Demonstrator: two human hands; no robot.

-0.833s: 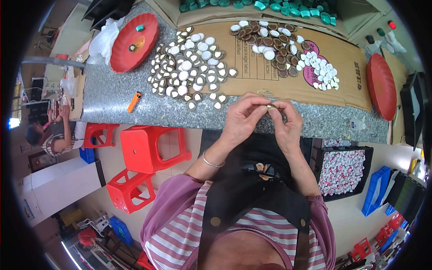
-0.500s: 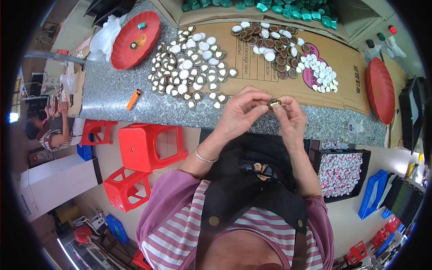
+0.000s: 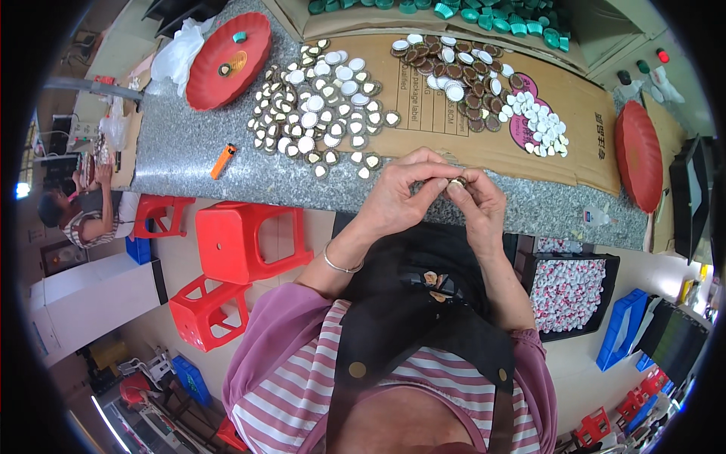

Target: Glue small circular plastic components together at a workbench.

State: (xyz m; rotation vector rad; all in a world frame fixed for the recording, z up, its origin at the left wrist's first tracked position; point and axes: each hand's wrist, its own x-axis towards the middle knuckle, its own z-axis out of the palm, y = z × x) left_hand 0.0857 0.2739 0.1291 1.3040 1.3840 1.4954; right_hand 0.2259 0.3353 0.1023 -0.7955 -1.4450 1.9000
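Note:
Close to the counter's front edge, a small round brown piece [image 3: 457,182] with a pale centre is pinched between my two hands. My left hand [image 3: 401,195] has thumb and forefinger pressed against its left side. On the other side, my right hand [image 3: 480,206] grips it, the thumb over the pale part; fingers partly hide it. Beyond my left hand spreads a pile of dark-rimmed round pieces [image 3: 333,136], many with pale centres, some white. Farther off lie brown and white round pieces [image 3: 474,87], beside a heap of small white pieces [image 3: 541,125].
Flattened cardboard [image 3: 412,140] covers part of the speckled counter [image 3: 181,166]. Red scalloped trays stand left [image 3: 253,45] and right [image 3: 639,155]. An orange lighter [image 3: 223,161] and small clear bottle [image 3: 596,216] lie nearby. Green cups [image 3: 507,24] fill the back. Red stools [image 3: 219,242] stand below.
The fingers of both hands have shifted around the round piece, which is turned and more covered now. The piles look the same; the whole view has moved slightly.

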